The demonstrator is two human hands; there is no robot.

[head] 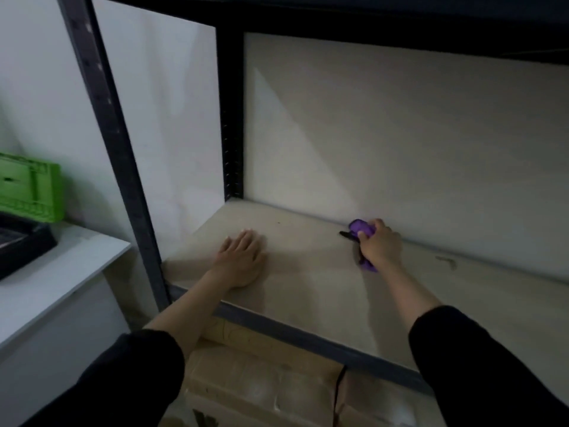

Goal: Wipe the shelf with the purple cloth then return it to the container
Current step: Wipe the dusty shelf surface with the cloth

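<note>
The shelf (308,291) is a pale board in a dark metal frame, with a white wall behind it. My right hand (380,245) presses the bunched purple cloth (360,227) onto the board near its back edge; purple shows above and below my fingers. My left hand (241,257) lies flat, palm down, on the board's left part, holding nothing. A green container (29,188) stands far left on a white table, partly cut off by the frame's edge.
A slanted dark upright (114,143) of the rack stands between the shelf and the white table (52,272). A black object (21,241) lies before the green container. Cardboard boxes (261,383) sit under the shelf. A dark upper shelf (369,16) hangs overhead.
</note>
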